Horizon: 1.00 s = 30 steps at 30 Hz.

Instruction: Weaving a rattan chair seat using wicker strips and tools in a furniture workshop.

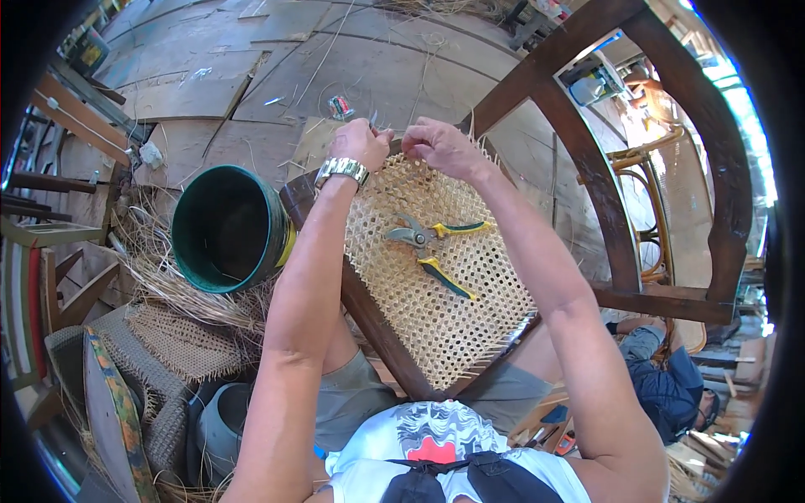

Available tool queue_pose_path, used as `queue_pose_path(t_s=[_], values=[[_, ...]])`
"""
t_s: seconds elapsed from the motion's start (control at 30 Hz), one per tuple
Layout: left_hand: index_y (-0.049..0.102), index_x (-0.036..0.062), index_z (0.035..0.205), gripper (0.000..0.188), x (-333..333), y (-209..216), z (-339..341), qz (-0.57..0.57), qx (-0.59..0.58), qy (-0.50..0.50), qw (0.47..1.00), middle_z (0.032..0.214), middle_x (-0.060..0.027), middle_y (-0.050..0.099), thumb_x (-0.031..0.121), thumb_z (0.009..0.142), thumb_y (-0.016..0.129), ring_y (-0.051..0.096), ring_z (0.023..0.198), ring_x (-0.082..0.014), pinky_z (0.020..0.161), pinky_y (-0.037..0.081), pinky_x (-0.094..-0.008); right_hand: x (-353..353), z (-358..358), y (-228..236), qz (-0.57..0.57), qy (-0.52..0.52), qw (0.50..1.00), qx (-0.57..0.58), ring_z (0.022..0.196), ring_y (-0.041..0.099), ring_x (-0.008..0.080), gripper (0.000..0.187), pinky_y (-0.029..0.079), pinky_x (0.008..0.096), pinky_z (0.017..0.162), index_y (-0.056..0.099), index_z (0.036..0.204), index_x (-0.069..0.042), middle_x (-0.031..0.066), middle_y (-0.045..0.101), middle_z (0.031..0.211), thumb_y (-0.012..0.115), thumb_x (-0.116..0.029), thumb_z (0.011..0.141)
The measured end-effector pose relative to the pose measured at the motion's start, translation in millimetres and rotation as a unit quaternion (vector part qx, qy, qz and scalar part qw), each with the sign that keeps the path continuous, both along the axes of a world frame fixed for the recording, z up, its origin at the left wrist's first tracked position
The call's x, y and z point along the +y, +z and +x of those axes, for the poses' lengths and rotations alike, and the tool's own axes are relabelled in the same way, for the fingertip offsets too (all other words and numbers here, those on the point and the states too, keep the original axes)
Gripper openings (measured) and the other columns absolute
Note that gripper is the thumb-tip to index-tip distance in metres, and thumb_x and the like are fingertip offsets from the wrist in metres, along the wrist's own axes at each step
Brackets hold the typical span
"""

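A woven cane panel (457, 314) covers the seat of a dark wooden chair frame (373, 323) between my knees, its cut strand ends sticking out along the edges. At the panel's far edge, my left hand (360, 142) is closed, with a watch on its wrist; a small pointed thing shows past its fingers. Close to its right, my right hand (440, 147) has its fingers curled in a pinch over the far edge of the cane. What either hand grips is too small to make out. Pruning shears (419, 239) with green and yellow handles lie on the cane, jaws apart.
The dark chair back (583, 159) rises at the right. A green bucket (225, 228) stands left of the seat, beside loose cane strips (159, 277). Woven scraps (180, 344) lie at lower left. A small colourful packet (340, 106) rests on the floor ahead. Another person (667, 390) sits at right.
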<state>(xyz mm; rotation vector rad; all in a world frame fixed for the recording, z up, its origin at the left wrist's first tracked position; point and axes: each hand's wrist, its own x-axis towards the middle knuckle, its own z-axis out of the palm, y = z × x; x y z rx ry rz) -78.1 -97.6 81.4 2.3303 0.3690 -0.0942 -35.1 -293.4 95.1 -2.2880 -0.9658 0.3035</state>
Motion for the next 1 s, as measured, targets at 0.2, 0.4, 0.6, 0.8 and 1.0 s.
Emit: queue_pose_path(t_s=[0.2, 0.4, 0.6, 0.8, 1.0], values=[[0.071, 0.0052, 0.095, 0.04, 3, -1, -1, 0.004, 0.004, -0.01, 1.0, 0.101, -0.0216, 0.072, 0.044, 0.084, 0.073, 0.069, 0.099, -0.0369, 0.086, 0.053, -0.0459, 8, 23, 13, -0.086, 0.067, 0.993, 0.04, 0.089, 0.065, 0.0216, 0.012, 0.051, 0.0341, 0.08, 0.066, 0.098, -0.005, 0.0079, 0.061, 0.092, 0.068, -0.006, 0.086], [0.071, 0.0053, 0.095, 0.041, 4, 3, 0, 0.016, 0.014, -0.017, 1.0, 0.101, -0.0217, 0.071, 0.045, 0.084, 0.073, 0.068, 0.099, -0.0371, 0.087, 0.053, -0.0456, 9, -14, 9, -0.078, 0.026, 0.986, -0.146, 0.09, 0.064, 0.0337, 0.011, 0.052, 0.0423, 0.077, 0.057, 0.097, -0.005, 0.0126, 0.059, 0.093, 0.064, -0.01, 0.089], [0.072, 0.0057, 0.097, 0.04, 3, 0, 0, 0.029, 0.019, -0.035, 0.999, 0.103, -0.0219, 0.071, 0.044, 0.085, 0.072, 0.068, 0.102, -0.0374, 0.088, 0.053, -0.0459, 7, -17, 5, -0.089, 0.046, 0.974, -0.201, 0.09, 0.064, 0.0364, 0.01, 0.052, 0.0454, 0.076, 0.056, 0.096, -0.004, 0.0143, 0.06, 0.095, 0.061, -0.011, 0.09], [0.073, 0.0053, 0.098, 0.039, 4, 2, -4, 0.02, 0.021, -0.029, 0.999, 0.104, -0.0224, 0.071, 0.043, 0.085, 0.072, 0.068, 0.102, -0.0383, 0.089, 0.053, -0.046, 11, -15, 1, -0.079, 0.01, 0.98, -0.181, 0.088, 0.064, 0.0382, 0.013, 0.052, 0.0461, 0.075, 0.056, 0.097, -0.002, 0.0169, 0.06, 0.095, 0.059, -0.013, 0.091], [0.073, 0.0049, 0.099, 0.038, 0, 7, -7, 0.009, 0.011, -0.032, 0.999, 0.105, -0.0229, 0.071, 0.04, 0.085, 0.072, 0.067, 0.102, -0.0391, 0.089, 0.053, -0.0459, 15, -19, -2, -0.135, -0.026, 0.971, -0.197, 0.088, 0.064, 0.0392, 0.014, 0.052, 0.0469, 0.075, 0.057, 0.098, -0.001, 0.0188, 0.061, 0.093, 0.059, -0.014, 0.091]])
